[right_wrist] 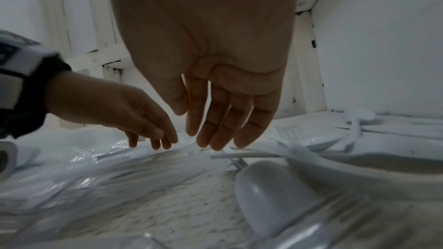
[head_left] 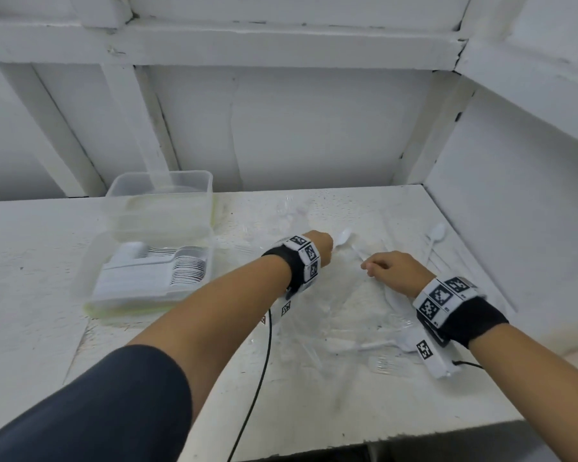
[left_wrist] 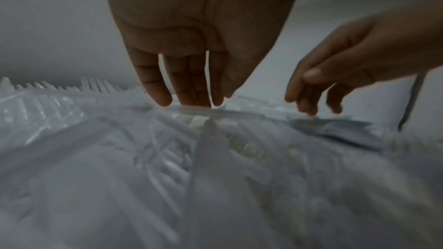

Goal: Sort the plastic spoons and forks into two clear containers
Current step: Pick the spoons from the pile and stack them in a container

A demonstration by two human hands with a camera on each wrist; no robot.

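Fingers of left hand (head_left: 320, 250) and right hand (head_left: 392, 270) hang relaxed, empty, over loose clear forks (head_left: 389, 363) and white spoons (head_left: 342, 237) beside nearer container (head_left: 94, 261). Risk: tangled transparent forks lift together, causing mis-sorting.

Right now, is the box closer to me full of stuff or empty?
Partly full. The near container holds a neat nested row of white spoons lying across its floor. The far container behind it looks empty.

Stacked spoons (head_left: 184, 270) in near container (head_left: 95, 261)
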